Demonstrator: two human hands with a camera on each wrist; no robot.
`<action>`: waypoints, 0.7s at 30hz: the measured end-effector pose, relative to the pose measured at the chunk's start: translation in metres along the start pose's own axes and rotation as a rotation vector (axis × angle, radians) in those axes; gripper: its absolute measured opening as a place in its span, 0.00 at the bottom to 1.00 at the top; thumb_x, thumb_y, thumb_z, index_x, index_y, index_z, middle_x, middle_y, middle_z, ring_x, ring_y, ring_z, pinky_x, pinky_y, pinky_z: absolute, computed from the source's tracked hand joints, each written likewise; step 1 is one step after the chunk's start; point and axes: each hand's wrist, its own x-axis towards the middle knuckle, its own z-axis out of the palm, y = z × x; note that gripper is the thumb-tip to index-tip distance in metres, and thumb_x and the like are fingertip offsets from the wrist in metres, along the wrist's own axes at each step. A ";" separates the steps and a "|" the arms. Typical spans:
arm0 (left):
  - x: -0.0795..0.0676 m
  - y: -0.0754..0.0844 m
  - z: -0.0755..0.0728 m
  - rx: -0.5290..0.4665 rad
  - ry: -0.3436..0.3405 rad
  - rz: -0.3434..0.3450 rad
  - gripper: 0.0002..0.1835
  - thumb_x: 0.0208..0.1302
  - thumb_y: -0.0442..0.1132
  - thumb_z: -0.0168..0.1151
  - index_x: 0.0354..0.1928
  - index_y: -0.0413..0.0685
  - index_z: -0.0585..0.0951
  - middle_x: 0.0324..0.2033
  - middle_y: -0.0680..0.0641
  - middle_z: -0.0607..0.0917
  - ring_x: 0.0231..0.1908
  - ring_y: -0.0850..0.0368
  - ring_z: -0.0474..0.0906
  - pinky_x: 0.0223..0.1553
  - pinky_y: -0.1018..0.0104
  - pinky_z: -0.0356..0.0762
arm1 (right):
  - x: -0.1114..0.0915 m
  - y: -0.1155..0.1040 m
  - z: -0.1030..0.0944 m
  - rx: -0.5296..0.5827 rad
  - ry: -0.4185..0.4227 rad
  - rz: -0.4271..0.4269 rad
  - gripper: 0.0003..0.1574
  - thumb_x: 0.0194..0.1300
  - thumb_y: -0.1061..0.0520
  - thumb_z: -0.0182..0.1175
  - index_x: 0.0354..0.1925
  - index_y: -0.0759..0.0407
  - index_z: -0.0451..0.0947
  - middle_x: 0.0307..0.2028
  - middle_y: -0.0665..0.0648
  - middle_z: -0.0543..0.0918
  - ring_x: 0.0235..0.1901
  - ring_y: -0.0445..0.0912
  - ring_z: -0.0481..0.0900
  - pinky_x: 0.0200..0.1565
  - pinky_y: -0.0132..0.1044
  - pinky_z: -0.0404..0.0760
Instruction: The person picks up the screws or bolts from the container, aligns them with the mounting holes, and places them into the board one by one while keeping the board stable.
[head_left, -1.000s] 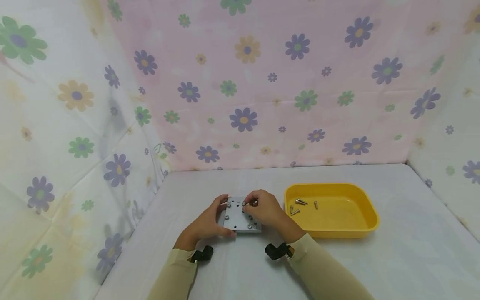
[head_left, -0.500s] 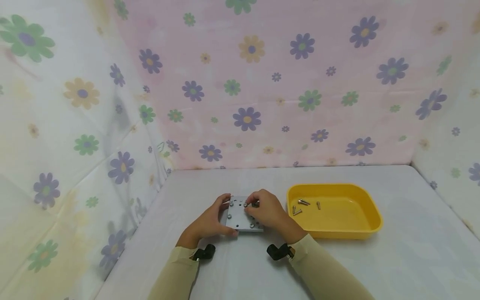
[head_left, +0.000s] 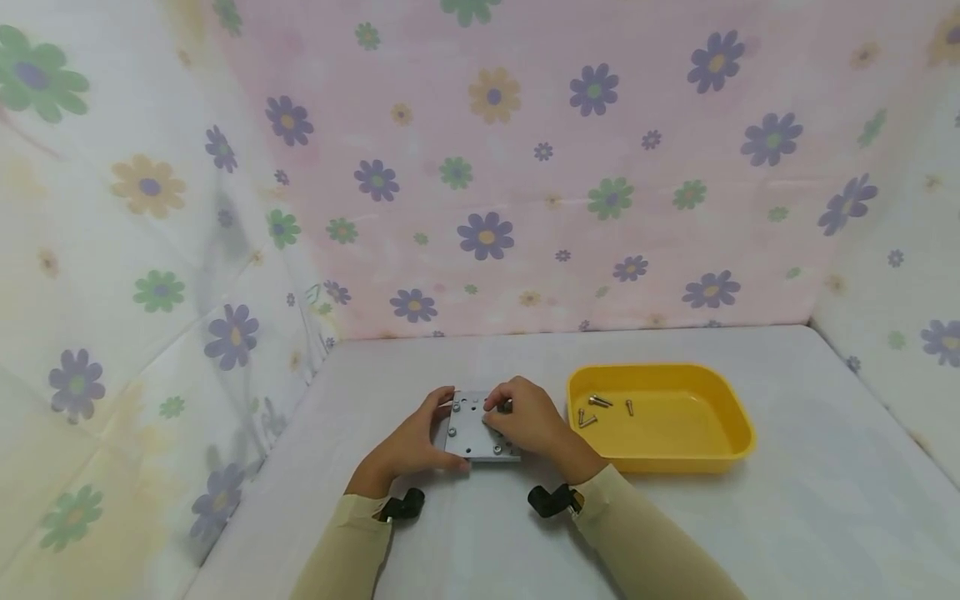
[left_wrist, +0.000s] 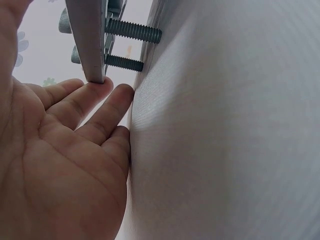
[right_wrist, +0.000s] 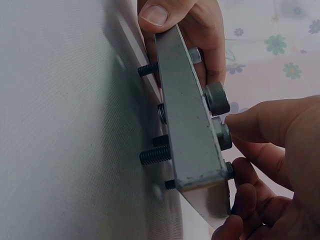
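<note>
As fingers [head_left: 441,397] grip, metal plate [head_left: 471,432], between them

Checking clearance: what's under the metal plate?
Threaded screw ends protrude below the metal plate, toward the white tabletop. Most of the underside is hidden, so their exact count and any tip contact can't be told.

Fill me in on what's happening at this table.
A person grips a metal plate by its edges with the left hand, while the right hand pinches the head of one screw set in it. Other screws sit in the plate too, with threads sticking out underneath. Several loose screws lie in the yellow tray alongside.
</note>
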 end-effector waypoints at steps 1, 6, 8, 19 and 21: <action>0.000 0.001 0.000 -0.002 0.001 -0.003 0.73 0.33 0.56 0.89 0.82 0.59 0.53 0.79 0.53 0.62 0.78 0.50 0.60 0.77 0.37 0.51 | 0.000 0.000 0.000 -0.006 0.002 -0.004 0.02 0.66 0.49 0.70 0.36 0.42 0.86 0.41 0.47 0.79 0.42 0.45 0.75 0.50 0.42 0.77; 0.000 0.002 0.001 -0.006 0.004 -0.007 0.74 0.32 0.56 0.90 0.82 0.59 0.53 0.79 0.54 0.63 0.78 0.50 0.61 0.78 0.38 0.51 | 0.000 0.001 0.000 -0.029 0.004 -0.015 0.03 0.66 0.48 0.70 0.36 0.44 0.86 0.41 0.47 0.79 0.42 0.45 0.75 0.50 0.42 0.77; 0.000 0.002 0.002 -0.011 0.003 -0.006 0.73 0.32 0.55 0.90 0.82 0.59 0.53 0.79 0.54 0.63 0.78 0.51 0.61 0.78 0.38 0.51 | -0.001 0.001 0.000 -0.026 0.000 -0.011 0.03 0.66 0.49 0.70 0.36 0.44 0.86 0.41 0.47 0.79 0.42 0.45 0.75 0.51 0.42 0.77; 0.002 -0.002 0.001 -0.008 0.004 0.004 0.74 0.33 0.57 0.89 0.82 0.59 0.52 0.79 0.52 0.62 0.78 0.48 0.60 0.77 0.37 0.52 | -0.002 -0.008 -0.007 -0.015 -0.037 0.023 0.03 0.67 0.49 0.69 0.39 0.43 0.87 0.42 0.49 0.79 0.43 0.46 0.75 0.49 0.41 0.78; 0.002 -0.003 0.002 -0.007 -0.002 0.000 0.73 0.34 0.57 0.89 0.82 0.59 0.52 0.79 0.52 0.61 0.78 0.48 0.60 0.77 0.36 0.51 | -0.003 -0.008 -0.008 -0.014 -0.045 0.031 0.03 0.67 0.49 0.69 0.40 0.43 0.87 0.42 0.49 0.79 0.43 0.47 0.75 0.49 0.41 0.78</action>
